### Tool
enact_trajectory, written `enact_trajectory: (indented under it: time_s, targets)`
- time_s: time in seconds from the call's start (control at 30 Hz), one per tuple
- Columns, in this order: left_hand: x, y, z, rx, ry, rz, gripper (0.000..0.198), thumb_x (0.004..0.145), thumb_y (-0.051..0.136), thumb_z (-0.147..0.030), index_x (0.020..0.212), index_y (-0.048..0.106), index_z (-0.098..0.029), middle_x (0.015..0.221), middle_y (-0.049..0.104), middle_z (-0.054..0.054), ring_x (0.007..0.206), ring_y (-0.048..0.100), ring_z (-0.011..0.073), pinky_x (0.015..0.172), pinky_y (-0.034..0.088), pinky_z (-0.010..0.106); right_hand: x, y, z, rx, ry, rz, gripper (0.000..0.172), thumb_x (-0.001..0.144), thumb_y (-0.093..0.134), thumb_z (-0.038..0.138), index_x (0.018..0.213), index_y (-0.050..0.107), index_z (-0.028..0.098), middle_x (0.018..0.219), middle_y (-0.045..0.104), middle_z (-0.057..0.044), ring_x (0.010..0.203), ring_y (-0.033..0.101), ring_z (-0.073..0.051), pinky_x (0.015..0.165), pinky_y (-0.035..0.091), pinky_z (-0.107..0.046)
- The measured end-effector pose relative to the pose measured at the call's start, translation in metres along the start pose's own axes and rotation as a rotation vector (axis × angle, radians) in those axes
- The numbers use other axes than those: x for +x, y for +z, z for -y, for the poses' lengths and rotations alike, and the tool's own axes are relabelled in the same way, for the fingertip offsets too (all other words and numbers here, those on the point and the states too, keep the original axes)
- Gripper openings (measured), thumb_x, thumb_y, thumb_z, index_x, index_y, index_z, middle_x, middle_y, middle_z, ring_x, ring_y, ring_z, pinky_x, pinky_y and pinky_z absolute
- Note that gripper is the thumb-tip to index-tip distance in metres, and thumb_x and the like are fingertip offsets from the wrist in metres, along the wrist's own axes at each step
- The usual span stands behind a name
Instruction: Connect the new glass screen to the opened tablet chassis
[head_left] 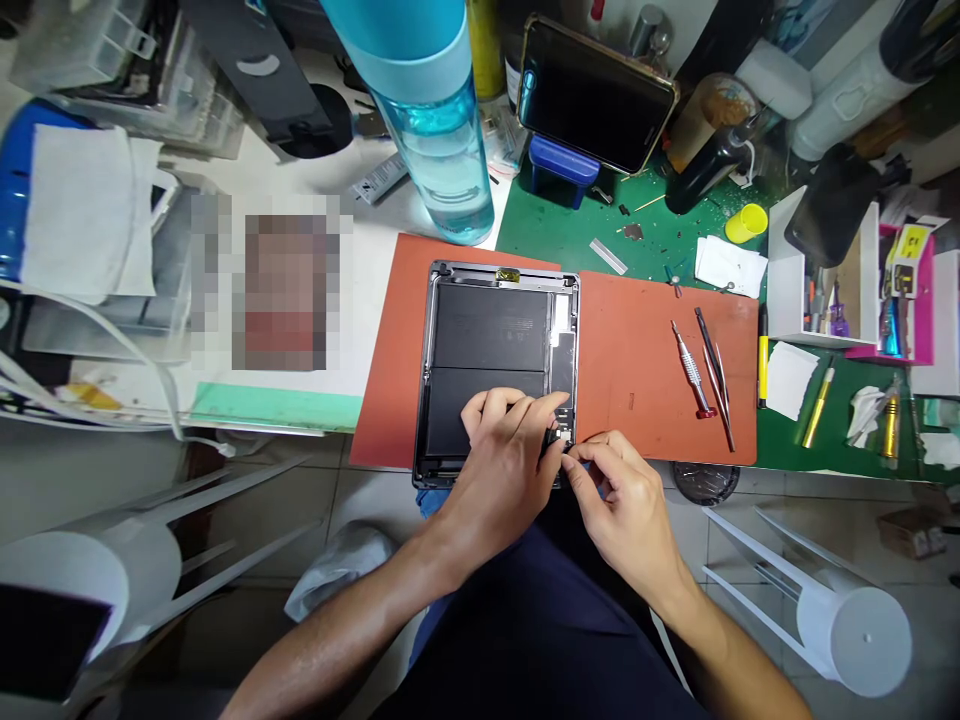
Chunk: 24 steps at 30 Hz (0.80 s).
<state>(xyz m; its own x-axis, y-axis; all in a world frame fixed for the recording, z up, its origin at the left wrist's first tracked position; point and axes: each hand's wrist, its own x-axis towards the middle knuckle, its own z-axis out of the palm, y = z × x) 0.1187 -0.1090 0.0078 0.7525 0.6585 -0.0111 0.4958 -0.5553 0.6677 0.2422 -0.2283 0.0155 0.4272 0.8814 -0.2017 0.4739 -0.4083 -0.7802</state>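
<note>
An opened tablet lies on the orange mat near its front edge, showing dark battery cells and a strip of parts along its right side. Over its lower right part rests my left hand, fingers curled and thumb close to the index finger. At the tablet's lower right edge, my right hand has thumb and index finger pinched together. Whatever either hand holds is too small or hidden to name. Both fingertips are close to each other beside small board parts.
Right on the orange mat lie a screwdriver and tweezers. Behind the tablet stand a blue water bottle and a phone on a blue stand. A white organizer box holds tools at right. White cables run at left.
</note>
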Motion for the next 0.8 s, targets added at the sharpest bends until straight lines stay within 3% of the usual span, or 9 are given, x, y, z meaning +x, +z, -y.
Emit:
enact_trajectory:
  time_s: [0.8]
  targets:
    - [-0.014, -0.007, 0.013, -0.102, -0.029, -0.060, 0.050, 0.099, 0.065, -0.008, 0.141, 0.051, -0.030, 0.103, 0.073, -0.003, 0.107, 0.061, 0.0195, 0.107, 0.035, 0.042, 0.004, 0.009, 0.003, -0.004, 0.024, -0.083, 0.017, 0.106, 0.063, 0.026, 0.093, 0.073, 0.021, 0.084, 0.060, 0.001, 0.067, 0.053, -0.012, 0.062, 0.041, -0.027]
